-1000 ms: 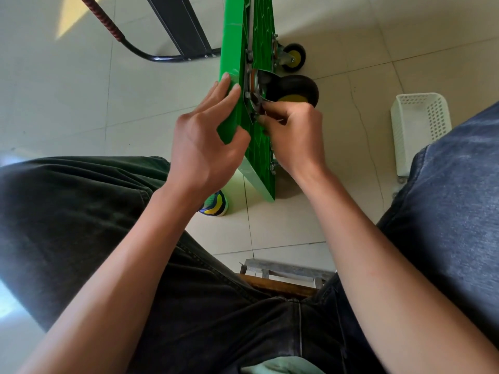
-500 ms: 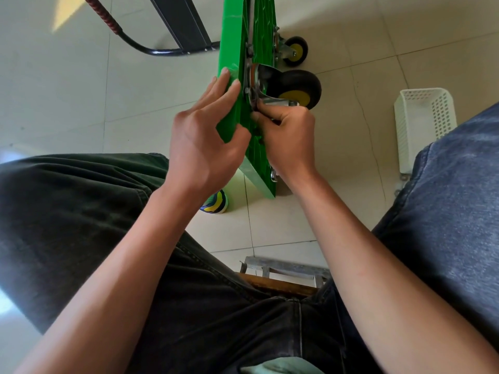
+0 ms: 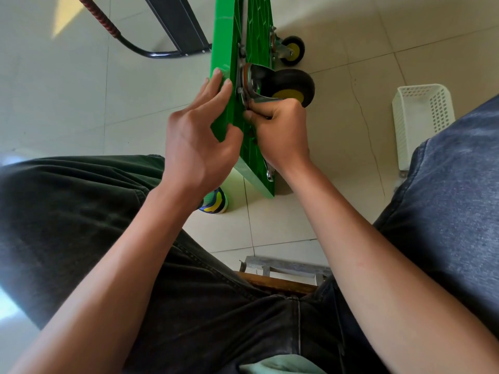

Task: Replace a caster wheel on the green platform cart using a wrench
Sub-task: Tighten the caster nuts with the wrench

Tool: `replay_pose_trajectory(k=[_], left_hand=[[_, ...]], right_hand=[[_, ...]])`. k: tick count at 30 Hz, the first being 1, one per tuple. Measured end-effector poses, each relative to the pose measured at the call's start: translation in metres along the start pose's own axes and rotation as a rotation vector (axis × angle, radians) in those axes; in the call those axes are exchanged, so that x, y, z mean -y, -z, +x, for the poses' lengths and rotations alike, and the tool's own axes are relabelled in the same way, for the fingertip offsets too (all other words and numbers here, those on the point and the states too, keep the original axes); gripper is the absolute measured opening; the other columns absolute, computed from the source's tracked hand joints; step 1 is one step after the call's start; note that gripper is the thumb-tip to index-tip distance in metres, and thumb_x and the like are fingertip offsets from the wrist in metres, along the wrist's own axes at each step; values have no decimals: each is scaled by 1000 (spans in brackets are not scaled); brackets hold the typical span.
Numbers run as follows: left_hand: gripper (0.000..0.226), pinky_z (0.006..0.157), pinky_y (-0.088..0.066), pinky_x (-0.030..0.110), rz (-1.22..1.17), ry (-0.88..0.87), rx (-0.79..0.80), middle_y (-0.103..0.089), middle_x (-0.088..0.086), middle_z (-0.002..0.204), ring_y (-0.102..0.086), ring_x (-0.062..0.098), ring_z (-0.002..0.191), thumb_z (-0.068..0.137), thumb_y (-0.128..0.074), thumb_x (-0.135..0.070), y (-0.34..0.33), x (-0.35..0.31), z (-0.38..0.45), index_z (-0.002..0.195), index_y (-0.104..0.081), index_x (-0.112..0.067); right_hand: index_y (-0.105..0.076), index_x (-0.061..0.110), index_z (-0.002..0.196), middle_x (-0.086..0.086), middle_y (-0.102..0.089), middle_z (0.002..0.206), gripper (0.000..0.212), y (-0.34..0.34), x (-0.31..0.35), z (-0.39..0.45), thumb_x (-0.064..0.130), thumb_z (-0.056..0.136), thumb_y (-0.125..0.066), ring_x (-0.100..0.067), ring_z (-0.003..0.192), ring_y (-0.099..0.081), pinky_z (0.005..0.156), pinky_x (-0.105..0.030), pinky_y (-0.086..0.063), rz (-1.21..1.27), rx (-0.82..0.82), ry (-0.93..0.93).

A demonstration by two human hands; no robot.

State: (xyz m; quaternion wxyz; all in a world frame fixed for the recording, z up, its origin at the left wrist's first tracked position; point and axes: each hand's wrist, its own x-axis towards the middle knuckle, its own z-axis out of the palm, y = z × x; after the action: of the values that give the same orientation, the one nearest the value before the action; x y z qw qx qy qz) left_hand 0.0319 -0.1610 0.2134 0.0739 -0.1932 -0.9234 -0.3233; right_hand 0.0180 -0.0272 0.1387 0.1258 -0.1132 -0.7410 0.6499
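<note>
The green platform cart (image 3: 226, 36) stands on its side edge on the tiled floor, ribbed underside facing right. A black caster wheel with a yellow hub (image 3: 290, 86) sticks out from its metal mounting plate (image 3: 244, 76) on the underside. My left hand (image 3: 199, 136) clamps the deck, straight fingers flat on the top face and thumb hooked over the edge. My right hand (image 3: 278, 130) is curled at the plate's lower corner and pinches a small fastener that the fingers mostly hide. A shiny metal piece (image 3: 270, 174) shows below my right wrist; no wrench is clearly visible.
A second small caster (image 3: 293, 49) sits farther along the deck. The cart's black handle with a red grip (image 3: 129, 43) lies on the floor at the back left. A white perforated basket (image 3: 421, 117) stands at right. My shoe (image 3: 216, 202) and a stool's edge (image 3: 280, 269) are below.
My right hand has slid down off the wheel to the plate's lower corner, so more of the wheel shows. My left hand keeps its hold on the deck.
</note>
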Motion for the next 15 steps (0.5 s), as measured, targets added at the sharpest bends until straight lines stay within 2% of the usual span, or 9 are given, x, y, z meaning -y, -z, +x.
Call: replay_pose_trajectory(k=[6,8,11,15], left_hand=[[59,111,-48,42,-11,8,2,-50,15,151,-48,26,141,81,-58,-7,1,0,1,140,-58,-3],[60,111,-49,43,-21,11,5,-49,15,151,-48,26,141,81,-58,-6,1,0,1,141,-58,-3],[60,109,-50,43,-24,12,2,-49,15,151,-48,27,140,81,-57,-6,1,1,1,141,-57,-3],[60,109,-50,44,-34,15,-3,-48,16,151,-47,26,141,82,-58,-4,1,2,1,142,-55,-3]], right_hand=[[-81,7,96,-3,-78,82,12,1,16,-1,8,88,-72,-14,77,-73,74,-40,-61,-91,44,-65],[-82,6,89,-8,-76,75,11,3,24,5,13,89,-74,-23,69,-73,67,-45,-62,-144,84,-155],[-75,-8,81,-25,-73,75,17,11,36,16,8,86,-73,-44,64,-71,52,-57,-59,-58,150,-298],[-71,-7,87,-23,-73,72,7,19,52,16,-1,90,-70,-37,55,-71,51,-43,-60,132,230,-432]])
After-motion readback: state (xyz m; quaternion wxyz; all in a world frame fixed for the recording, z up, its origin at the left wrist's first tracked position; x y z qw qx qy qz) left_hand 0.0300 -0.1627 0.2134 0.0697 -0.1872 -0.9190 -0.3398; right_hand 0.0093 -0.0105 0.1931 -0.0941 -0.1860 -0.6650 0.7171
